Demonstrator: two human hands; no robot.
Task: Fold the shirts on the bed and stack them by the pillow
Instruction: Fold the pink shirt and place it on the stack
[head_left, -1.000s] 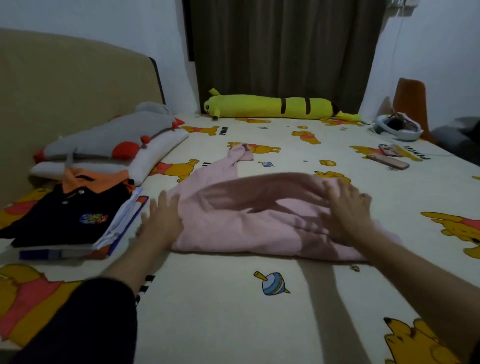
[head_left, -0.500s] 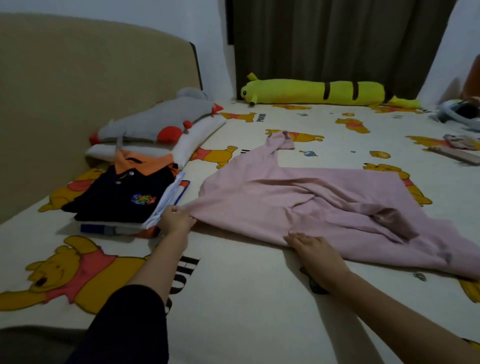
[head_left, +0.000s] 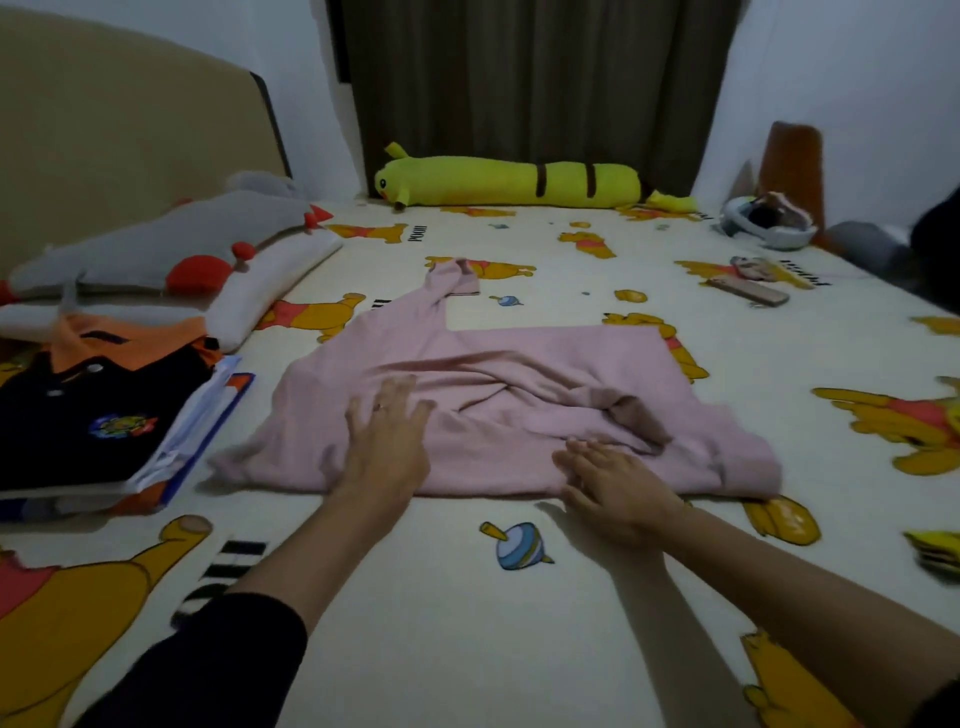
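Head view: one pink shirt (head_left: 519, 395) lies mid-bed (head_left: 467, 623). Both hands, left (head_left: 387, 447) and right (head_left: 615, 488), press it flat, fingers straight. One folded stack (head_left: 104, 421) sits beside one pillow (head_left: 249, 291).

A pink shirt (head_left: 519, 395) lies partly folded and rumpled on the bed (head_left: 467, 623), one sleeve stretched away toward the far side. A stack of folded shirts (head_left: 104, 415), topped by a black polo with an orange collar, sits left of it, just beside the pillow (head_left: 270, 280).
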